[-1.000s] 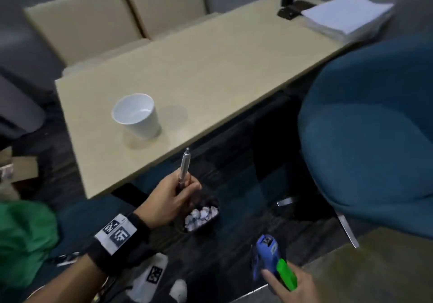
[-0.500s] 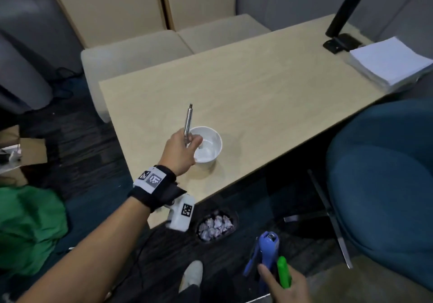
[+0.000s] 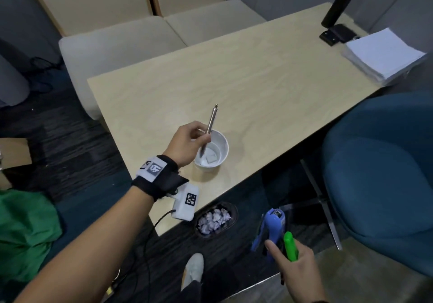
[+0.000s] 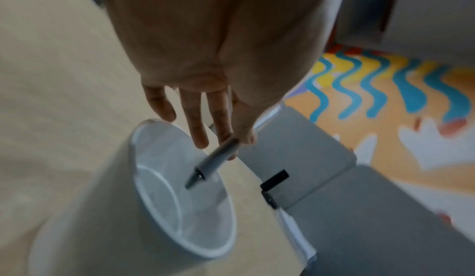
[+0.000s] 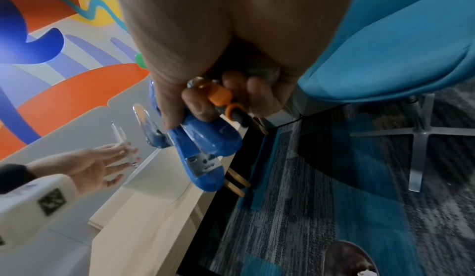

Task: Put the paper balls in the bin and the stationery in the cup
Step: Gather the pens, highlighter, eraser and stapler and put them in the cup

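Note:
A white cup [image 3: 225, 148] stands near the front edge of the pale wood table [image 3: 257, 87]. A small grey block [image 3: 212, 158] lies in its bottom. My left hand [image 3: 203, 137] pinches a silver pen [image 3: 212, 120] at its fingertips, tilted, with the tip inside the cup. In the left wrist view the pen [image 4: 216, 162] points into the cup [image 4: 226, 246] below my left hand [image 4: 231, 146]. Low at the right, my right hand [image 3: 288, 263] grips a blue stapler [image 3: 271, 225], a green marker [image 3: 290, 246] and an orange-handled tool [image 5: 221, 95]. A black bin [image 3: 234, 211] on the floor holds several paper balls [image 3: 214, 218].
A stack of white paper [image 3: 384, 54] and a black stand [image 3: 337, 33] sit at the table's far right. A blue swivel chair [image 3: 379, 181] is at the right, beige seats [image 3: 140, 40] lie beyond the table, and a green cloth [image 3: 23, 232] is on the floor at left.
My left hand has carried the pen up from beside the bin to the cup, and the pen's tip now dips into it. My right hand has kept its hold low at the right.

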Demonstrator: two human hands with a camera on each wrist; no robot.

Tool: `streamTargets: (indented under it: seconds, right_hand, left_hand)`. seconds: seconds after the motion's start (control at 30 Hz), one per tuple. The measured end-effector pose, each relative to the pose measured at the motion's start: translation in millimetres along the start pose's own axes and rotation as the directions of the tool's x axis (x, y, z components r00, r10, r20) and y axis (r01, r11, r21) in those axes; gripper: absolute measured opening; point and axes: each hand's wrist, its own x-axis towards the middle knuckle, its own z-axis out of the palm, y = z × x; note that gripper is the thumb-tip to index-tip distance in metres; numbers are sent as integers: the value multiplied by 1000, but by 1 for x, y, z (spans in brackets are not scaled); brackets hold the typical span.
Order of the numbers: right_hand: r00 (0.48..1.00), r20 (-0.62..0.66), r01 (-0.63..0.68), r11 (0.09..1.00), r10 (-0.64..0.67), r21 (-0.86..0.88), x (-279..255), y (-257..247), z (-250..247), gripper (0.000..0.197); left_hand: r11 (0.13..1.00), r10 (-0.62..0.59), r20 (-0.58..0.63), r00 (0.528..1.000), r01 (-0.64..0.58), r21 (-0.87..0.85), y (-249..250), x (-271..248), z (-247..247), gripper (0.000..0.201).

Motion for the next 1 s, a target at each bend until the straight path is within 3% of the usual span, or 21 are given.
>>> streamTargets:
  seconds: [0.17,0.33,0.37,0.43,0.47,0.5,0.53,0.67,0.77,0.83,0.9,1.0]
  right_hand:
    - [998,63,13,1000,-14,11,6,-25,6,37]
    - [991,105,81,997,-83,21,29,-71,23,49]
    - [988,118,96,995,-97,15,36,-80,29,48]
    - [976,191,102,995,-100,4,50,-101,43,42]
    - [966,242,96,995,-96,12,56,-109,50,39]
    - [952,293,87,996,-90,24,61,-117,58,37]
    - [936,342,79,997,-83,26,64,-124,66,35]
    - [864,502,70,997,-39,-43,73,-141,88,33]
    - [930,362,46,998,-59,46,80,-147,83,17]
    - [970,238,44,997,-60,70,86,-146,75,17]
    - [987,152,52,997,-60,53,92,-140,67,19]
    - [989,120,82,996,-84,22,99,-129,60,21]
  left_hand:
    - [954,-31,-47,998,43,296,-15,12,18,10]
    - [982,22,-170,985,10,187,-12,-10,8,29]
    - [991,46,-125,991,-30,127,-5,-20,3,28]
    - [997,50,192,980,-38,-66,5,-40,-4,35]
    - [987,46,374,926,15,-158,7,-49,-6,40]
    - [973,47,481,875,68,-219,5,-55,-8,42]
    - [958,44,508,860,109,-267,2,-61,-10,41]
    - [924,-62,420,905,211,-318,-15,-70,-29,39]
    - [926,-64,314,947,174,-336,-24,-69,-37,49]
    - [908,-35,211,977,120,-402,-20,-60,-40,51]
    - [912,35,119,992,17,-410,-13,-47,-40,53]
    - [961,79,13,997,-73,-267,-10,-26,-37,56]
